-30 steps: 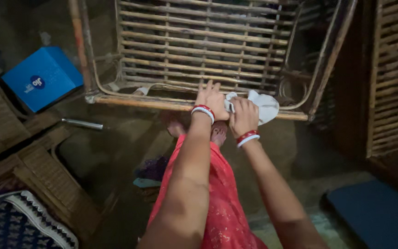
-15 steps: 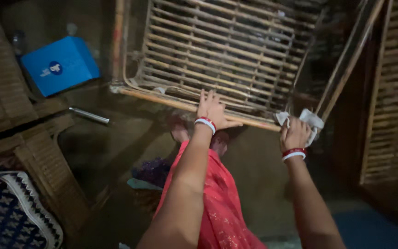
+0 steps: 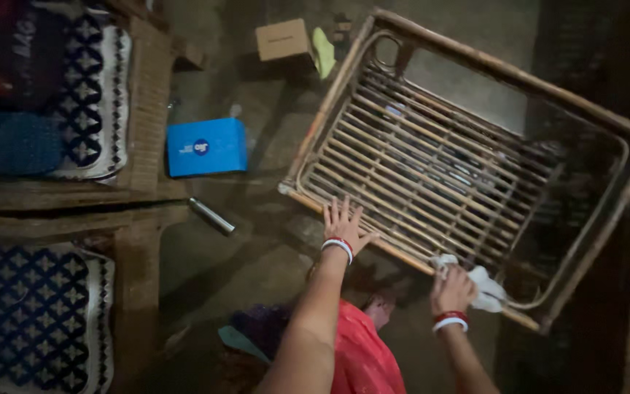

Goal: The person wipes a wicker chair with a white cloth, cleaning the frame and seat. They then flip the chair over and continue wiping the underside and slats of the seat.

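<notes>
Two hands at work on one cane chair frame [image 3: 468, 160], tipped over on the floor [image 3: 235, 255], slatted seat facing up toward the camera.

Left hand [image 3: 344, 226]: fingers spread flat, pressed on the near rail of the frame, gripping nothing; apparently bracing the frame steady. Red and white bangles at the wrist.

Right hand [image 3: 452, 290]: fingers closed around a white cloth [image 3: 484, 288], bunched against the same near rail toward its right corner, seemingly for wiping the cane. Matching bangles.

Red garment [image 3: 359, 357] below, between the arms; one foot just visible beneath the rail.

Surroundings:
- Blue box [image 3: 207, 147] on the floor, left of the frame, apart from it.
- Metal cylinder [image 3: 211, 216], lying near the blue box's lower corner.
- Brown cardboard box [image 3: 283, 39] beyond the frame's far corner, yellow-green item beside it.
- Patterned cushions [image 3: 34, 314] on wooden seating along the left edge.
- Further cane furniture at the right edge, close to the frame; dim, details unclear.
</notes>
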